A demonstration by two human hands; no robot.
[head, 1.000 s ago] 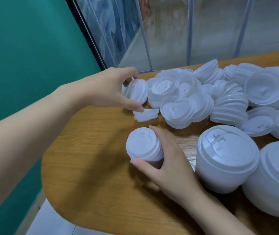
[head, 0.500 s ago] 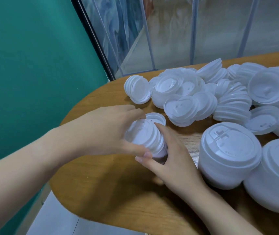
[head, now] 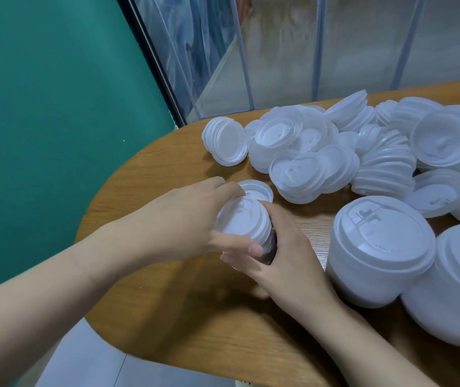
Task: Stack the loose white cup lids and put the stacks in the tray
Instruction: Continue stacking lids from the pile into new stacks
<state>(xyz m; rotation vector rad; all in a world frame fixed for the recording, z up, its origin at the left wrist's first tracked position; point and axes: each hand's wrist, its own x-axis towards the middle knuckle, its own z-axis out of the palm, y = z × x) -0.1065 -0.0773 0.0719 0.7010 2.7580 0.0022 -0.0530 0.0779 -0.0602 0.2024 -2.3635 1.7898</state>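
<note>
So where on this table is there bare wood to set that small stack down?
Bare wood lies on the table along its near left edge, below both forearms, and in a strip between the left hand and the leaning lid stack. The right half is crowded: the loose lid pile and tall big-lid stacks.

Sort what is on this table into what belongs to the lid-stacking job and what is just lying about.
Part of the job:
- small lid stack, gripped by both the left hand and the right hand
- single lid lying just behind it
- heap of loose white lids
- large lid stacks

Just there:
- wooden table
- green wall
- clear plastic curtain

No tray is in view.
</note>
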